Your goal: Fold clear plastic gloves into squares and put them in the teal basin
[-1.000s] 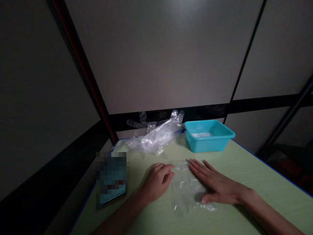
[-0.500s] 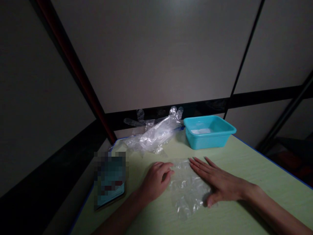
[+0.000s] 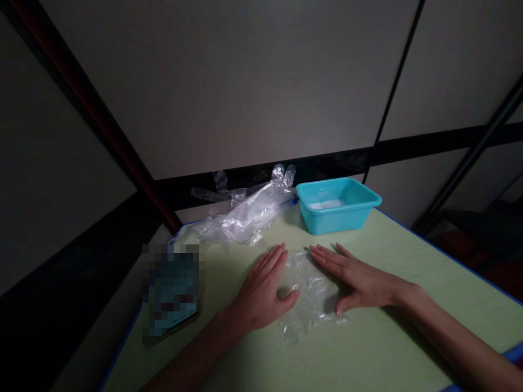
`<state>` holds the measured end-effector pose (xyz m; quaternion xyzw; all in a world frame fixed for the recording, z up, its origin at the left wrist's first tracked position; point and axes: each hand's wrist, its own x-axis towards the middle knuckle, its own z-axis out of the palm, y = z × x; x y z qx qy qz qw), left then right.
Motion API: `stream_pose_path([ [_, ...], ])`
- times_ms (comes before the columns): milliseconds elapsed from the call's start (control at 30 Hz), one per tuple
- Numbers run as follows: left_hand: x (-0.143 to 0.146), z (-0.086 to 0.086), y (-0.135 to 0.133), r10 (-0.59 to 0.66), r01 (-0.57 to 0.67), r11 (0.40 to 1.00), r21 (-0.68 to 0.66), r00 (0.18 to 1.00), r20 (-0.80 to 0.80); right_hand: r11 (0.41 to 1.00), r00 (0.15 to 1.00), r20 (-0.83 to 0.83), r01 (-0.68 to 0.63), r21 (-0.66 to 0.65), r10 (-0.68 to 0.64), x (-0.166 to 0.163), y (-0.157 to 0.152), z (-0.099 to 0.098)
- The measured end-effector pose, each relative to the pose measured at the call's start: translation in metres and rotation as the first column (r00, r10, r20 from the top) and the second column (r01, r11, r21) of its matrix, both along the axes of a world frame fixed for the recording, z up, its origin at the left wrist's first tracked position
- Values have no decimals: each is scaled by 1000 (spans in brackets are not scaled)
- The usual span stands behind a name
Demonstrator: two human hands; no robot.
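A crinkled, folded piece of clear plastic film [image 3: 307, 291], much like the gloves behind it, lies flat on the table between my hands. My left hand [image 3: 265, 296] rests at its left edge, fingers stretched out and thumb over the film. From the other side my right hand [image 3: 357, 277] lies along the right edge, palm down, with its fingers extended and its thumb apart. Neither hand grips anything. Beyond them is a loose heap of clear disposable plastic gloves [image 3: 245, 215], some fingers sticking up.
A turquoise plastic basin [image 3: 337, 220] with something white inside stands at the back right of the pale green table [image 3: 392, 354]. To the left is a blurred-out teal package [image 3: 174, 296]. Cabinet panels [image 3: 245, 92] rise right behind the table's far edge.
My left hand has opened from a pinch and now lies with fingers straight at the film's edge. My right hand stays flat on the right side. The view has shifted slightly.
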<state>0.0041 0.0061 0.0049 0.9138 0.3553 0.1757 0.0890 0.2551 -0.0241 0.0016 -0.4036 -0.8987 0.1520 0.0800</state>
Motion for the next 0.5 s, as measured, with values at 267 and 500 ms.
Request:
stream_pose_path([
  [267,3,-5,-8,-60,59,998,-13,974,-217,999,999,29,29,-18,-28,4,-3,3],
  [500,0,-10,-7,-92,96,995,8,967,-237,1000,999,29,22,-5,-22,5,-3,0],
])
